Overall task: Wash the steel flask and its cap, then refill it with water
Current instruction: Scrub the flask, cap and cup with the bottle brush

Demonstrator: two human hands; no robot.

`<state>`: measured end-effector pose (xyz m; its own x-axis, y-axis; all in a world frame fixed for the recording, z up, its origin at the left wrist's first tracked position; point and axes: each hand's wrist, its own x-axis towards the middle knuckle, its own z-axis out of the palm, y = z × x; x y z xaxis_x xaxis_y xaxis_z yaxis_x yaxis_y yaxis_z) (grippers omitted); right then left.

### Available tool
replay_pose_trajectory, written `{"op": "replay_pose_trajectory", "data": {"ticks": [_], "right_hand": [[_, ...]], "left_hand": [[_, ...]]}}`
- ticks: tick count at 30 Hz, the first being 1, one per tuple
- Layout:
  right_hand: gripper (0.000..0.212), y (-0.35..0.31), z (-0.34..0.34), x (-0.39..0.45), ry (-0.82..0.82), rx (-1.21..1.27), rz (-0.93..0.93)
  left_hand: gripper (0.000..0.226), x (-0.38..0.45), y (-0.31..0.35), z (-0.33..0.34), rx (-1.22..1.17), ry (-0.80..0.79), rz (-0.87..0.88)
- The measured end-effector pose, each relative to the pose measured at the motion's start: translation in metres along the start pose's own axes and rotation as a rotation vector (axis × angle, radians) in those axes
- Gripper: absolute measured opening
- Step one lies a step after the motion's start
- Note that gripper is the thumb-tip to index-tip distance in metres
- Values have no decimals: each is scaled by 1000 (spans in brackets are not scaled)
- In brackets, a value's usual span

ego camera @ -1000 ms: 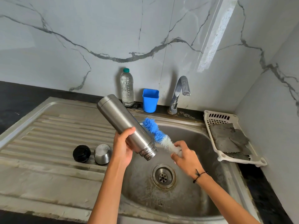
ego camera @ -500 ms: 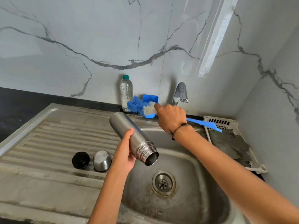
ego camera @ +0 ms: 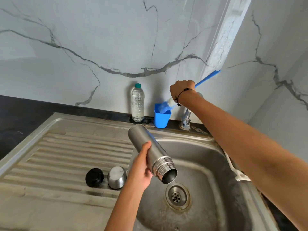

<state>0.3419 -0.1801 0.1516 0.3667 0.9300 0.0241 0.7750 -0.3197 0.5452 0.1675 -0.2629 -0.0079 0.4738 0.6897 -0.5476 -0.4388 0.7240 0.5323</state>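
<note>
Head view: since a second ago the right hand [ego camera: 182,88] has carried the bottle brush [ego camera: 166,105] from the flask's mouth to the blue cup [ego camera: 162,117] at 12 o'clock, fist curled round the handle. Left hand [ego camera: 143,165] grips the steel flask [ego camera: 152,155], mouth tilted down over the sink [ego camera: 205,157]; scrubbing looks finished, rinsing next. Cap [ego camera: 116,177] and black stopper [ego camera: 94,177] wait at 9 o'clock

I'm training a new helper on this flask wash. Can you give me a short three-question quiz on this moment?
1. True or false: the steel flask has its cap on.
2. The right hand puts the brush head into: A) sink basin B) blue cup C) water bottle
3. Which hand holds the flask?

Key: 1 false, its mouth is open over the drain; 2 B; 3 left hand.
</note>
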Motion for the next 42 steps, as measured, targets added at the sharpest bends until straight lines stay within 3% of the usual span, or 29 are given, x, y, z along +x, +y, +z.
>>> {"op": "replay_pose_trajectory", "data": {"ticks": [9,19,24,35,42], "right_hand": [[19,-30,22,48,-115,-63,-35],[18,-17,51,78,-155,-217,-156],[18,-12,61,84,-97,-288,-157],[44,-10,63,76,78,-305,-176],[45,-4,62,66,71,-269,-158]], "left_hand": [[39,15,20,-7,-52,-25,-17],[47,35,28,-5,-61,-15,-34],[53,40,25,-5,-63,-9,-49],[53,32,24,-1,-70,18,-63],[66,23,25,-3,-73,19,-56]]}}
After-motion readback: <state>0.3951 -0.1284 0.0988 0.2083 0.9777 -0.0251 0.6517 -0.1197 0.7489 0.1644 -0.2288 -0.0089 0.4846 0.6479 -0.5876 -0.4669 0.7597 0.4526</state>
